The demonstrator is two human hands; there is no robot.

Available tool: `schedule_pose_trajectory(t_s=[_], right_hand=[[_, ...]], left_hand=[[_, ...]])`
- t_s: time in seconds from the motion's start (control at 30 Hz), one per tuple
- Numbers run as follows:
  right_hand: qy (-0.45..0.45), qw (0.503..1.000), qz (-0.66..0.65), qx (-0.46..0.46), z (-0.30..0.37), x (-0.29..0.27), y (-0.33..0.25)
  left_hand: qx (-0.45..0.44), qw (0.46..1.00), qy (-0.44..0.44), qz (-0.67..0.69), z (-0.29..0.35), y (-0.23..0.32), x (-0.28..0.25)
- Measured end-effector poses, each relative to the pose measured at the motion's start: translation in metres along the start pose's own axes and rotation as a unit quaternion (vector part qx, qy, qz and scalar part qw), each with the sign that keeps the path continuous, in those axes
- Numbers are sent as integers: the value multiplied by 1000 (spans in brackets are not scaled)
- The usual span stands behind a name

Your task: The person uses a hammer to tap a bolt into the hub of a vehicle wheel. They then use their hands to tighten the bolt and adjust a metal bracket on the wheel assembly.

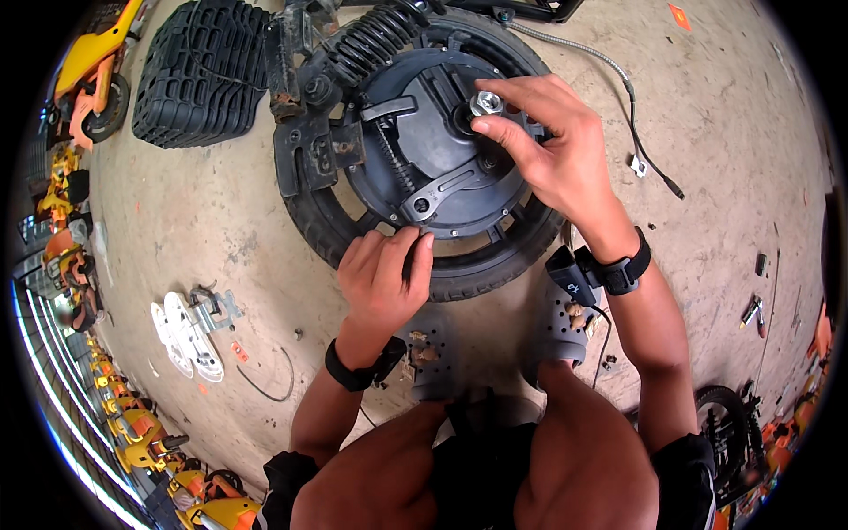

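A wheel with a black tyre (311, 221) and a dark drum-brake hub (433, 97) stands on the floor in front of me. Between thumb and fingers, my right hand (561, 146) pinches a silver hex nut (487, 103) over the hub's axle area. Whether the nut touches the axle cannot be seen. My left hand (384, 276) is curled closed at the hub's lower edge, just below the grey brake lever arm (433, 199). Its fingertips are turned away, so anything in them is hidden. A spring (395, 157) runs along the hub beside the lever.
A black coil shock absorber (371, 40) and rusty bracket (284, 66) rise beside the tyre. Black ribbed mats (199, 79) lie at far left, white parts (187, 336) at left. A cable (632, 97) crosses the right floor. Yellow scooters (146, 437) line the left edge.
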State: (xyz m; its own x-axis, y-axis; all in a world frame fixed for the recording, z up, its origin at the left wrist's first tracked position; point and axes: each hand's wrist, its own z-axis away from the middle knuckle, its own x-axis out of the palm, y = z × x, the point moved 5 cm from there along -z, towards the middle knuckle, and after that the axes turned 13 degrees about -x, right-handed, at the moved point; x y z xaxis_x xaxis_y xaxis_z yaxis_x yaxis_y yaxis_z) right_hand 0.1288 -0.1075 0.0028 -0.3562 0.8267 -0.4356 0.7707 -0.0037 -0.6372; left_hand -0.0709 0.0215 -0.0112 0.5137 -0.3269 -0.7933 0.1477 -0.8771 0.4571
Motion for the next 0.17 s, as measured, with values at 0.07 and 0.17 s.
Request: schedule_pose_trajectory(t_s=[0.07,0.17], right_hand=[[-17,996,-72,54,0,0,6],[-51,972,-185,134,0,2,17]], left_hand=[[-1,1000,0,0,0,0,1],[-2,1000,0,0,0,0,1]])
